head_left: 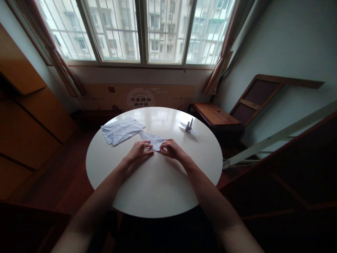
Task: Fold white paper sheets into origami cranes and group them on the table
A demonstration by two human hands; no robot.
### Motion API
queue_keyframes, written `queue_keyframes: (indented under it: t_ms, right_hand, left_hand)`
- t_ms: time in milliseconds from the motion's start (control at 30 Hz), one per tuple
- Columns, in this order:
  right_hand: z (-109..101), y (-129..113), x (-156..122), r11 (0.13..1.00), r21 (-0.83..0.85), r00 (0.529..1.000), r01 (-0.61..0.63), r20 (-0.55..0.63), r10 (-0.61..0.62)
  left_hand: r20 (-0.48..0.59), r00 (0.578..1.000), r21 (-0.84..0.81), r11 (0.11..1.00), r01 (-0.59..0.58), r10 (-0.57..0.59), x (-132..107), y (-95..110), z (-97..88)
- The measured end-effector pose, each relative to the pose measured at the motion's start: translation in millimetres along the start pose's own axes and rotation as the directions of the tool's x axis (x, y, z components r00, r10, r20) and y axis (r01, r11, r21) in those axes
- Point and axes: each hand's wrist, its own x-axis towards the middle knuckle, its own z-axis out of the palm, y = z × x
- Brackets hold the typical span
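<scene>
A creased sheet of paper (156, 140), folded to a roughly triangular shape, lies on the round white table (155, 189) between my two hands. My left hand (139, 150) is at its left side, with curved fingers gripping the near left edge. At the right corner, my right hand (173, 149) pinches the paper between thumb and bent fingers. Its fingertips partly hide that corner. A folded paper crane (187, 125) stands upright farther back on the right. To the left lies a stack of creased paper sheets (122, 129), its edges uneven.
A wooden bench (216, 115) stands behind the table on the right, near a leaning framed panel (256, 92). Orange cabinets (31, 123) line the left side. A barred window (142, 31) and a printed board (102, 96) are beyond the table.
</scene>
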Motion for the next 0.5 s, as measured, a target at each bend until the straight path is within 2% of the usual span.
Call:
queue_keyframes:
  t_ms: [133,233,367,500]
  right_hand:
    - [-0.2,-1.3,1.4,0.999,0.007,0.995,-0.045,-0.089,0.045]
    - [0.4,0.1,1.3,0.99,0.118,0.981,-0.08,-0.166,0.099]
    - [3.9,7.4,-0.4,0.954,0.249,0.964,-0.169,-0.16,0.213]
    - [10.8,16.0,-1.7,0.924,0.223,0.931,-0.309,-0.128,0.342]
  left_hand:
    - [-0.053,0.998,-0.055,0.997,-0.046,0.043,1.0,-2.8,3.5]
    - [-0.098,0.993,-0.114,0.99,-0.084,0.073,1.7,-1.8,3.5]
    - [-0.097,0.992,-0.152,0.984,-0.094,0.08,2.0,3.6,-0.8]
    - [-0.114,0.993,-0.17,0.984,-0.055,0.036,2.2,6.2,-3.1]
